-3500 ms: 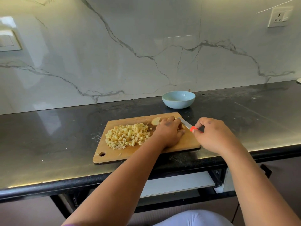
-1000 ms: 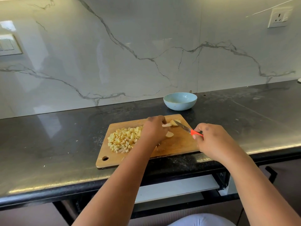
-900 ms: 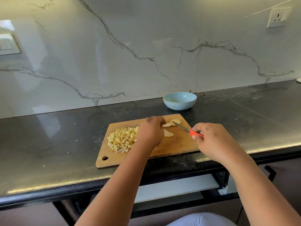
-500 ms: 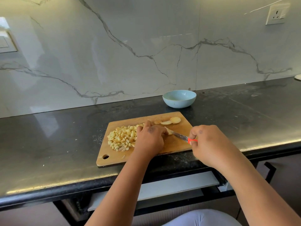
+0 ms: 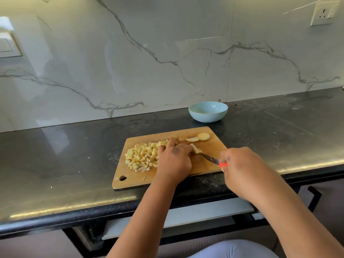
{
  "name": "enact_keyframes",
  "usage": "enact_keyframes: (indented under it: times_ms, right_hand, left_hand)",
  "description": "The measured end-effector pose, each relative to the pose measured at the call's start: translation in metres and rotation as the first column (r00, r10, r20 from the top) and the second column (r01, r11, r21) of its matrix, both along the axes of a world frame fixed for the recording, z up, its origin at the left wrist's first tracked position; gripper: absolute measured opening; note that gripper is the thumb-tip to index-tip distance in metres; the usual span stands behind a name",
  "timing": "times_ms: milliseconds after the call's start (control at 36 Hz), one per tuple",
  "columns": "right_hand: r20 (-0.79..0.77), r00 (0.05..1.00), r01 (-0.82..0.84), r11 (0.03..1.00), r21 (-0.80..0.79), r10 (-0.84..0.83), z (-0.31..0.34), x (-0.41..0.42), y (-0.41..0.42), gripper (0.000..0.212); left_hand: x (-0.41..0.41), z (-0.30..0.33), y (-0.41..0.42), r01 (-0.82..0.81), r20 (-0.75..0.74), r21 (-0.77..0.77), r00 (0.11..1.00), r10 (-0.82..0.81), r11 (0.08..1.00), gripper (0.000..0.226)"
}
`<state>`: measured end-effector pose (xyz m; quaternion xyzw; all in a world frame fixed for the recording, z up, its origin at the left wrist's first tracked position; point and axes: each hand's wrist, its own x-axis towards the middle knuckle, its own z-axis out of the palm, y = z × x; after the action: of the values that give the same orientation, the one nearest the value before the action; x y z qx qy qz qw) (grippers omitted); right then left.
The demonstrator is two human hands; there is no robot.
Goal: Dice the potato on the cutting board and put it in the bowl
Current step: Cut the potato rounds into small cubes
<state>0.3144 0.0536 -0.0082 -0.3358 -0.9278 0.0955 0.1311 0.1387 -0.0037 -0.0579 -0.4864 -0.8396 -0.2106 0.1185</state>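
A wooden cutting board lies on the black counter. A heap of diced potato covers its left half. Two potato slices lie at its far right edge. My left hand holds down a potato piece in the board's middle, its fingers curled over it. My right hand grips a knife with an orange-red handle; the blade's tip meets that piece. A light blue bowl stands empty behind the board, near the wall.
The black counter ends at a front edge just below the board. A marble wall rises behind it, with a socket at the top right. One stray potato bit lies near the board's hanging hole.
My left hand drew one slice back from the far edge to the board's middle and holds it down. The knife came down from beside the far slices to this piece.
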Motion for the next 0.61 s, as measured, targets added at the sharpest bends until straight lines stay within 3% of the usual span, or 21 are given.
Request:
enact_keyframes:
  times_ms: [278,472,556,611]
  right_hand:
    - [-0.172,0.985,-0.021,0.999,0.040,0.028,-0.012,-0.011,0.016,0.005]
    - [-0.103,0.994,-0.020,1.000,0.018,0.022,-0.011,-0.009,0.004,0.010]
    - [-0.067,0.998,0.012,1.000,0.023,-0.010,-0.014,-0.022,-0.004,0.023]
    - [-0.031,1.000,-0.006,0.999,0.038,0.007,-0.019,-0.035,-0.009,0.018]
  left_hand:
    - [0.000,-0.004,-0.001,-0.023,-0.027,0.118,0.999,0.027,0.993,0.036]
    - [0.004,-0.001,-0.002,-0.016,-0.001,0.021,1.000,0.016,1.000,0.042]
    - [0.003,-0.001,-0.001,-0.024,-0.006,0.014,1.000,0.024,1.000,0.044]
    - [0.003,0.000,0.000,-0.025,-0.008,0.006,1.000,0.025,1.000,0.042]
